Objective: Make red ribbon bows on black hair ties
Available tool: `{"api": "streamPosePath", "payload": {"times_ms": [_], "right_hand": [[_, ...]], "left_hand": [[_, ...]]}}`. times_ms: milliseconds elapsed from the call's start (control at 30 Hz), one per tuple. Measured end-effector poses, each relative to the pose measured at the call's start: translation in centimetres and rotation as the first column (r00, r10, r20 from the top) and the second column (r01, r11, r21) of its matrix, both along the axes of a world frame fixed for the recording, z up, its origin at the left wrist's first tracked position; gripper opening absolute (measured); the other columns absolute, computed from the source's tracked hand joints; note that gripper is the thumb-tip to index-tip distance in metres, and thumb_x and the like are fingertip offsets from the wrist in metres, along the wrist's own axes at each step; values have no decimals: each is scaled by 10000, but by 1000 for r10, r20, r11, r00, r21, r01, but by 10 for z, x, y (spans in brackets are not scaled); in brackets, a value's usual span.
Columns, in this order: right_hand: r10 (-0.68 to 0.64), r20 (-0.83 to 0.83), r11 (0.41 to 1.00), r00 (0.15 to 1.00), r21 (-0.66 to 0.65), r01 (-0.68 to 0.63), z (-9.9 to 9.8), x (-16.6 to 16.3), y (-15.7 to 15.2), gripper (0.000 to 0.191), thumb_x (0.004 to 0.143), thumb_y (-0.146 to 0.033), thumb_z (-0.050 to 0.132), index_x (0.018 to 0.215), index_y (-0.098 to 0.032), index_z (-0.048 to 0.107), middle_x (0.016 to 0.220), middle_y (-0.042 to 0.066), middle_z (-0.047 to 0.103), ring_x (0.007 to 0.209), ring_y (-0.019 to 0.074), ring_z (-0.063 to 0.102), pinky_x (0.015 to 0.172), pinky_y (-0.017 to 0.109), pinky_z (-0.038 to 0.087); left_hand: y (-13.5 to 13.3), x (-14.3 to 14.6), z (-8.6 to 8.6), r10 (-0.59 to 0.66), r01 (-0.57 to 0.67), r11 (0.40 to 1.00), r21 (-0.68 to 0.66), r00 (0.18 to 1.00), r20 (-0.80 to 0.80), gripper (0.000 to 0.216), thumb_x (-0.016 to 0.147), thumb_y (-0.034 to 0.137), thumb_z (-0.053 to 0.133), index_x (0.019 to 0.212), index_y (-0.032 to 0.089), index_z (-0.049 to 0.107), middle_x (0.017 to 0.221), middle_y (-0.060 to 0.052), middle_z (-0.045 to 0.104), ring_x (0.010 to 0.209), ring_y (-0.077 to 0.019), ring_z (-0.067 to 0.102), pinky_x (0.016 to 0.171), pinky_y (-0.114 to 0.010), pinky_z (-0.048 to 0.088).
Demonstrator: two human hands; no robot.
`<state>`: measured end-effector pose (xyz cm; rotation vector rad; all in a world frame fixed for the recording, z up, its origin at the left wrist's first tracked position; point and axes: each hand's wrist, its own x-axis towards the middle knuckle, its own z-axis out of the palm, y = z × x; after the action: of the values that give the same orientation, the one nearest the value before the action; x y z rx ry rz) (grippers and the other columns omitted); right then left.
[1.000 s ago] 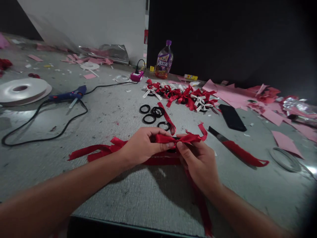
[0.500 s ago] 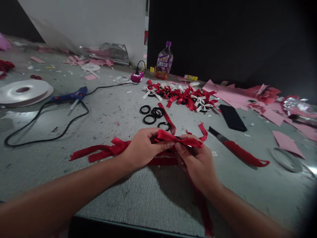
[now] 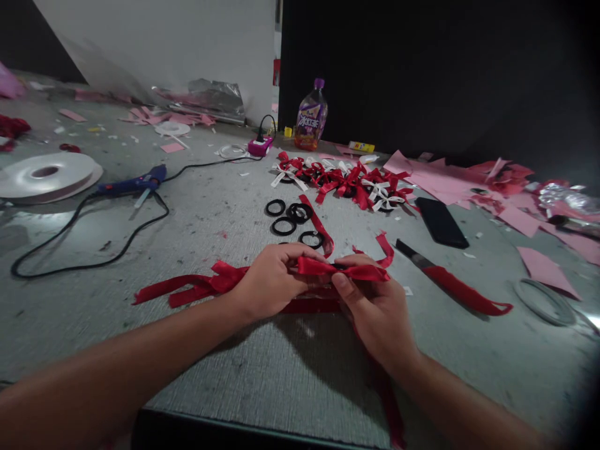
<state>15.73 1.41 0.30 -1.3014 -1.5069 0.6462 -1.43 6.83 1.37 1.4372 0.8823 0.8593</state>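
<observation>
Between my hands is a red ribbon bow (image 3: 315, 267), with a bit of something black showing at its middle. My left hand (image 3: 272, 279) is closed on the bow's left side, and my right hand (image 3: 375, 303) pinches its right side with the thumb near the centre. Some fingertips are hidden behind the bow. Loose red ribbon strips (image 3: 206, 284) lie under and left of my left hand, and another strip (image 3: 389, 400) trails down below my right wrist. Just beyond my hands are several black hair ties (image 3: 284, 225).
Finished red and white bows (image 3: 344, 181) are heaped farther back. A red-handled knife (image 3: 450, 284) and a black phone (image 3: 441, 222) lie to the right. A corded blue glue gun (image 3: 134, 183) and a white ribbon spool (image 3: 51, 177) are left. A bottle (image 3: 310, 119) stands behind.
The bow has tipped and dropped slightly in my hands, so the black piece at its middle shows more. My left thumb has moved back from the bow's centre.
</observation>
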Motion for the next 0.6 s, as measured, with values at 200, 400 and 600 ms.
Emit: {"api": "streamPosePath", "payload": {"times_ms": [200, 400, 600], "right_hand": [[32, -19, 999, 999, 16, -32, -2, 1, 2, 91, 906, -320, 647, 967, -265, 686, 977, 15, 671, 931, 172, 627, 837, 342, 508], [61, -69, 998, 996, 6, -61, -4, 0, 2, 92, 907, -329, 647, 971, -279, 691, 968, 24, 652, 937, 188, 617, 856, 379, 510], [94, -96, 996, 991, 1, -94, -6, 0, 2, 95, 906, -338, 649, 979, -297, 694, 986, 21, 623, 985, 195, 587, 890, 402, 486]], "left_hand": [[1, 0, -3, -39, 39, 999, -18, 999, 26, 205, 692, 214, 785, 857, 150, 682, 835, -26, 696, 771, -159, 635, 740, -302, 519], [0, 1, -3, -72, 72, 997, -8, 997, 31, 189, 694, 214, 785, 830, 152, 670, 840, -31, 684, 796, -162, 614, 740, -300, 510], [-2, 1, -2, -87, 87, 994, 67, 996, -6, 226, 705, 226, 790, 889, 160, 677, 903, -37, 690, 836, -170, 625, 776, -313, 509]]}}
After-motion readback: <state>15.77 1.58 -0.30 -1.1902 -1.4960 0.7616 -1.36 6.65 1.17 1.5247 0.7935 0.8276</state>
